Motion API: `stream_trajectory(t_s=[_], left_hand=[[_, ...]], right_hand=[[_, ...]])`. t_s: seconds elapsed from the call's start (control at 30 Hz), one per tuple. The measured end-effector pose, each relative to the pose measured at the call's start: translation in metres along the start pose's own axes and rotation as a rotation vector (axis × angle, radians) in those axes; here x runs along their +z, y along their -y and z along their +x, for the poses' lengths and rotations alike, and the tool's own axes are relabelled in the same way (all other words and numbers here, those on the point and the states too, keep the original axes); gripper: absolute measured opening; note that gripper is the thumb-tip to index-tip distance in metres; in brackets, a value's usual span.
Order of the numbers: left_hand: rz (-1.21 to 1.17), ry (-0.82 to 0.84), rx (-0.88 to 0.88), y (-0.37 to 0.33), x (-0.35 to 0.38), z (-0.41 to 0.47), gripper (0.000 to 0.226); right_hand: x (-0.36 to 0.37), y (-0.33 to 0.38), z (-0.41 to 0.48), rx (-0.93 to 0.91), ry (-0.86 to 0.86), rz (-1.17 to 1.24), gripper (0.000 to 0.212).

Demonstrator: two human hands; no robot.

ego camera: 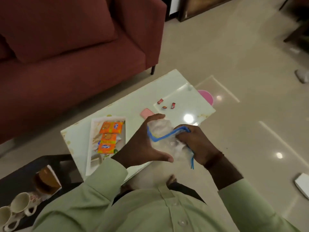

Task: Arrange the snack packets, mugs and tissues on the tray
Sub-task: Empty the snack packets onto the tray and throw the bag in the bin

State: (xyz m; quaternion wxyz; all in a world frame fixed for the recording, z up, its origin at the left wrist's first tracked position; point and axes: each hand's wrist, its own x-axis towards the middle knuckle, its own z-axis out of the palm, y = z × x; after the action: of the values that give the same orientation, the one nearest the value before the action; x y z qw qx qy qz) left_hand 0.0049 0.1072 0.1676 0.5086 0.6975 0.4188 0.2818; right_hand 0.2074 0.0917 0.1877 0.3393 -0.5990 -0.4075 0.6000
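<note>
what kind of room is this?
Most likely a home living room: a maroon sofa with a cushion, a low white coffee table on a glossy tiled floor, and mugs on a dark side table at the near left.

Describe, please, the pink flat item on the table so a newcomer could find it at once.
Start at the white table before the maroon sofa. Right of the tray lies a pink flat rectangle, just beyond the left hand. Unlike the small red wrappers nearby, it is plain and larger.
</note>
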Motion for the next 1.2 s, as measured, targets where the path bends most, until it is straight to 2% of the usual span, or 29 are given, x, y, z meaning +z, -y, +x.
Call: stream_trajectory(t_s=[0.1, 0.2, 0.27, 0.33, 0.43, 0.5, 0.63, 0.7, 0.77, 0.83, 0.93, 1.1, 1.2], left_hand=[[0.034, 0.071, -0.008, -0.01, 0.047, 0.039, 0.076], [0.044, -0.004, -0.06, -0.012, 0.092, 0.075, 0.034], [0.009, -0.037, -0.138, -0.01, 0.115, 0.093, 0.023], [0.028, -0.05, -0.172, -0.01, 0.138, 0.114, 0.018], [0.09, -0.064, -0.162, -0.014, 0.165, 0.146, 0.023], [0.044, 0.028, -0.197, -0.017, 0.18, 0.169, 0.017], [-0.38, 0.204, -0.432, -0.015, 0.187, 0.216, 0.012], [-0.444, 0.246, -0.507, -0.005, 0.189, 0.243, 0.03], [-0.477, 0.243, -0.499, 0.005, 0.192, 0.269, 0.037], [-0.466, 0.17, -0.49, 0.014, 0.199, 0.299, 0.039], [-0.389, 0.051, -0.545, 0.026, 0.206, 0.342, 0.027], [-0.243, -0.048, -0.63, 0.041, 0.215, 0.4, 0.002], [-0.174, -0.083, -0.666, 0.043, 0.224, 0.431, 0.009]], right_hand=[[-0.031, -0.013, 0.007, 0.054, -0.152, 0.199, 0.023], [-0.059, -0.025, 0.014, 0.061, -0.226, 0.492, 0.009], [-0.077, -0.033, 0.014, 0.058, -0.25, 0.615, 0.034], [-0.1, -0.045, 0.013, 0.041, -0.224, 0.58, 0.055], [-0.127, -0.064, 0.012, -0.038, -0.138, 0.234, 0.082], [-0.145, -0.07, 0.019, -0.071, -0.127, 0.072, 0.09], [-0.191, -0.073, 0.057, -0.141, -0.275, -0.263, 0.067], [-0.216, -0.075, 0.084, -0.133, -0.351, -0.315, 0.054], [-0.237, -0.075, 0.112, -0.103, -0.376, -0.357, 0.049], [-0.255, -0.07, 0.139, -0.06, -0.379, -0.335, 0.042], [-0.278, -0.06, 0.173, -0.049, -0.364, -0.192, 0.037], [-0.306, -0.058, 0.213, 0.099, -0.42, 0.078, 0.05], [-0.323, -0.059, 0.232, 0.188, -0.472, 0.249, 0.059]])
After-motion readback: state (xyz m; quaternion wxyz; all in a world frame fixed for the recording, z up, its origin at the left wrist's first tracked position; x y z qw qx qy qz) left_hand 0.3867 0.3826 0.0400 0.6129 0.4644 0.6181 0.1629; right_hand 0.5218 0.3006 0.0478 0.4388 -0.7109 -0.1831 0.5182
